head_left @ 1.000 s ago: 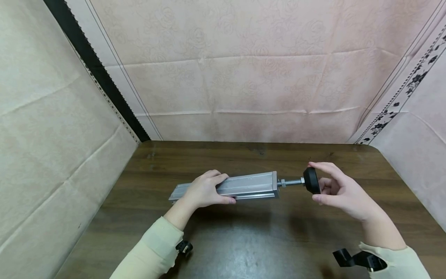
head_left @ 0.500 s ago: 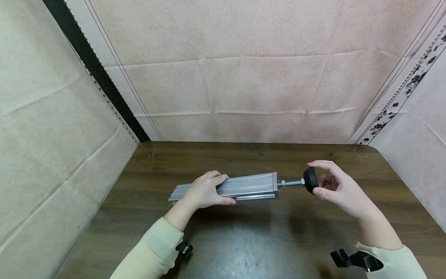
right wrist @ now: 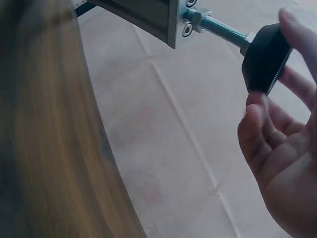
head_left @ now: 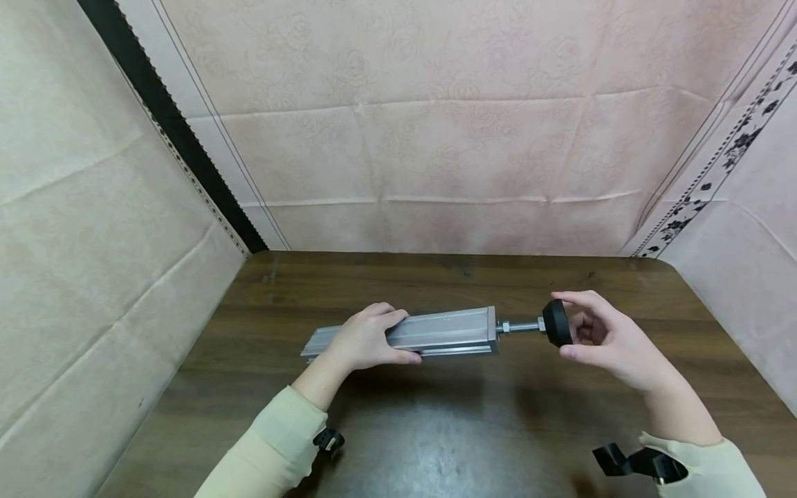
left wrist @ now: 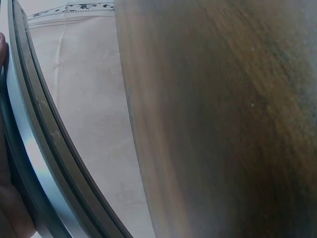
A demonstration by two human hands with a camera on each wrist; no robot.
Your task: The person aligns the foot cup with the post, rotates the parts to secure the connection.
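Observation:
My left hand [head_left: 367, 339] grips a silver aluminium profile [head_left: 445, 330] around its middle, thumb on the near side, fingers over the top. The profile lies nearly level above the table, and its grooved side [left wrist: 44, 129] runs along the left of the left wrist view. From its right end plate sticks a threaded rod [right wrist: 225, 30] with a nut [right wrist: 199, 21] close to the plate. At the rod's outer end sits a black levelling foot [head_left: 557, 322]. My right hand [head_left: 607, 339] pinches the foot's rim between thumb and fingertips; its palm stays apart from the foot.
Below the hands is a brown wood-grain table [head_left: 423, 429]. Pale patterned cloth [head_left: 436, 152] hangs behind it and at both sides. Each wrist carries a black camera mount [head_left: 641, 462].
Around the foot, my right thumb and fingers have shifted: the thumb went up the rim, then came back down. The left hand and the profile have stayed nearly still.

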